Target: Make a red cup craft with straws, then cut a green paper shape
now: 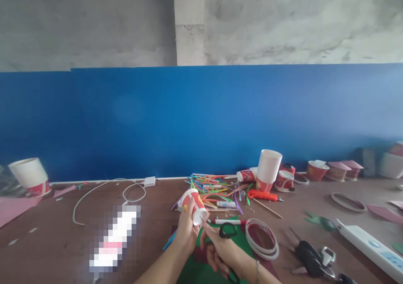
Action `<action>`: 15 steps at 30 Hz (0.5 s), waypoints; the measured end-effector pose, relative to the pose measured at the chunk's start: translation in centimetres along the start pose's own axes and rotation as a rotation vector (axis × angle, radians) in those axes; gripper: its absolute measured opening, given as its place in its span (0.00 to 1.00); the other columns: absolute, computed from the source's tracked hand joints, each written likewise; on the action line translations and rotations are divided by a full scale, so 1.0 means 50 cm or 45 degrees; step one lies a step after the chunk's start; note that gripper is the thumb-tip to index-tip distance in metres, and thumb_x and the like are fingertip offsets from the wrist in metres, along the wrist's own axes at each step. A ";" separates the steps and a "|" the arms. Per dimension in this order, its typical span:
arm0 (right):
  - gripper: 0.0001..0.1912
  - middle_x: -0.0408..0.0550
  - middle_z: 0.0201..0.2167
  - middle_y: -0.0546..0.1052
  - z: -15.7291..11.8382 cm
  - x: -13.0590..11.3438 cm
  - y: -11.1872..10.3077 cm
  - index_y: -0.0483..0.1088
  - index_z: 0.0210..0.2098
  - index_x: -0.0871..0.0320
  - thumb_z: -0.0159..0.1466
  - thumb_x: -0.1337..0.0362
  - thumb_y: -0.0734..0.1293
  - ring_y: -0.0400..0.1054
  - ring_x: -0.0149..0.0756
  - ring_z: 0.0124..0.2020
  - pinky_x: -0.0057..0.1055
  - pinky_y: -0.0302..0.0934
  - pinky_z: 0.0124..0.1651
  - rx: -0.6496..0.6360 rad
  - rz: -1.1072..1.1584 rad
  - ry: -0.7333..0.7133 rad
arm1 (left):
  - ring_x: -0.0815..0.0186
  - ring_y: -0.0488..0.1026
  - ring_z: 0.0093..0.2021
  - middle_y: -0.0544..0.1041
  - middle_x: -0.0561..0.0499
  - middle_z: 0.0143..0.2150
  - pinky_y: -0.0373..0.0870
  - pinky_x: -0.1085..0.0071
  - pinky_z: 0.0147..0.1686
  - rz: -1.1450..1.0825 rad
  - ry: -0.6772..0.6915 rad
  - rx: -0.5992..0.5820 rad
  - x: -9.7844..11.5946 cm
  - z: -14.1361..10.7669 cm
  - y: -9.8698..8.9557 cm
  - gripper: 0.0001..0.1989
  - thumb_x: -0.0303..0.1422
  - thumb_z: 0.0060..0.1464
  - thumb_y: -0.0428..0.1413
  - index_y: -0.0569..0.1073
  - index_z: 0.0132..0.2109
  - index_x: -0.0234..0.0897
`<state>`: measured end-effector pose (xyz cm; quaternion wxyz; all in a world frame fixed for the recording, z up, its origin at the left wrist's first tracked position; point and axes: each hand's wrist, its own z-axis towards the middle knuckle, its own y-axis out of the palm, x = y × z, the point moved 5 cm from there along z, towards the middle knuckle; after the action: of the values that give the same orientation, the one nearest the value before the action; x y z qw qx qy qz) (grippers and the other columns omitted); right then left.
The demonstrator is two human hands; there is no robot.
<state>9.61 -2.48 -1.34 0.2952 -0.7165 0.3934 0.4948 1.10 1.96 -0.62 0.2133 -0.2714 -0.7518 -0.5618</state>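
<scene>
A red and white paper cup (194,206) is gripped in my left hand (188,229), tilted so that its white end faces down and to the right. My right hand (220,247) is closed on black-handled scissors (228,230), whose tips meet the lower edge of the cup. Under both hands lie green sheets (198,271). Just beyond the cup, many coloured sticks (214,187) are strewn in a pile. A red and white marker (229,222) lies right of the cup.
Tape rolls (262,238) lie right of my right hand. Behind them are an orange cutter (262,195) and a stack of cups (268,170). A power strip (371,248) and black tools (310,256) lie at right. A blurred-out bright screen (115,240) is at left.
</scene>
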 end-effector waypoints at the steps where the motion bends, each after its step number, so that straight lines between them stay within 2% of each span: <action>1: 0.31 0.35 0.07 0.62 -0.001 0.000 0.005 0.62 0.31 0.58 0.61 0.40 0.44 0.42 0.22 0.03 0.19 0.46 0.07 -0.098 0.108 0.017 | 0.69 0.73 0.24 0.73 0.52 0.26 0.73 0.71 0.30 0.006 0.018 0.007 0.001 0.001 0.000 0.21 0.42 0.45 0.61 0.68 0.42 0.33; 3: 0.31 0.33 0.07 0.60 -0.001 0.002 0.009 0.62 0.32 0.57 0.61 0.40 0.42 0.39 0.22 0.04 0.21 0.48 0.09 -0.220 0.183 0.054 | 0.70 0.71 0.23 0.72 0.54 0.25 0.72 0.71 0.29 0.028 0.053 0.000 0.003 0.000 0.001 0.22 0.41 0.44 0.62 0.68 0.43 0.34; 4: 0.31 0.33 0.08 0.59 0.000 0.005 0.004 0.62 0.32 0.57 0.62 0.42 0.41 0.39 0.22 0.04 0.21 0.48 0.10 -0.181 0.090 0.052 | 0.70 0.71 0.23 0.72 0.54 0.25 0.72 0.72 0.29 0.050 0.070 -0.015 0.004 0.000 0.002 0.22 0.41 0.43 0.62 0.68 0.43 0.35; 6: 0.29 0.37 0.09 0.63 0.003 0.009 -0.014 0.63 0.30 0.56 0.64 0.45 0.42 0.47 0.25 0.06 0.22 0.49 0.13 0.068 -0.251 -0.013 | 0.70 0.72 0.25 0.73 0.53 0.27 0.72 0.72 0.29 0.119 0.111 -0.049 0.004 -0.002 0.003 0.24 0.40 0.43 0.62 0.67 0.45 0.35; 8: 0.22 0.43 0.13 0.67 0.001 0.007 -0.032 0.64 0.30 0.56 0.64 0.48 0.49 0.59 0.30 0.12 0.24 0.51 0.18 0.405 -0.590 -0.137 | 0.68 0.73 0.26 0.73 0.51 0.29 0.72 0.71 0.28 0.214 0.152 -0.026 0.004 -0.003 -0.001 0.25 0.41 0.42 0.63 0.67 0.46 0.34; 9: 0.19 0.45 0.15 0.68 -0.003 0.004 -0.037 0.65 0.30 0.56 0.64 0.50 0.52 0.63 0.31 0.16 0.24 0.52 0.20 0.543 -0.696 -0.214 | 0.67 0.73 0.26 0.74 0.50 0.29 0.72 0.71 0.28 0.254 0.174 0.008 0.005 -0.003 -0.005 0.26 0.41 0.42 0.63 0.67 0.47 0.34; 10: 0.17 0.45 0.17 0.69 -0.005 0.003 -0.038 0.65 0.31 0.56 0.63 0.51 0.54 0.64 0.33 0.18 0.24 0.52 0.21 0.593 -0.718 -0.269 | 0.66 0.73 0.27 0.74 0.49 0.30 0.73 0.70 0.28 0.277 0.197 0.036 0.006 -0.004 -0.008 0.27 0.41 0.42 0.62 0.66 0.47 0.35; 12: 0.20 0.44 0.16 0.68 -0.003 0.005 -0.033 0.65 0.32 0.57 0.64 0.50 0.52 0.62 0.31 0.16 0.25 0.51 0.20 0.493 -0.639 -0.298 | 0.65 0.74 0.30 0.75 0.48 0.34 0.73 0.69 0.30 0.268 0.231 0.039 0.007 -0.003 -0.008 0.27 0.40 0.42 0.62 0.65 0.48 0.36; 15: 0.31 0.36 0.10 0.61 0.005 0.008 -0.020 0.65 0.34 0.57 0.65 0.47 0.40 0.46 0.26 0.06 0.24 0.48 0.14 0.072 -0.337 -0.155 | 0.66 0.74 0.31 0.74 0.49 0.34 0.73 0.70 0.31 0.186 0.229 0.006 0.006 -0.001 -0.005 0.27 0.40 0.42 0.63 0.65 0.48 0.37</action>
<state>10.42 -1.86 -1.77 0.4012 -0.7222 0.2908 0.4827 0.70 1.90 -0.59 0.3210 -0.2735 -0.7091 -0.5651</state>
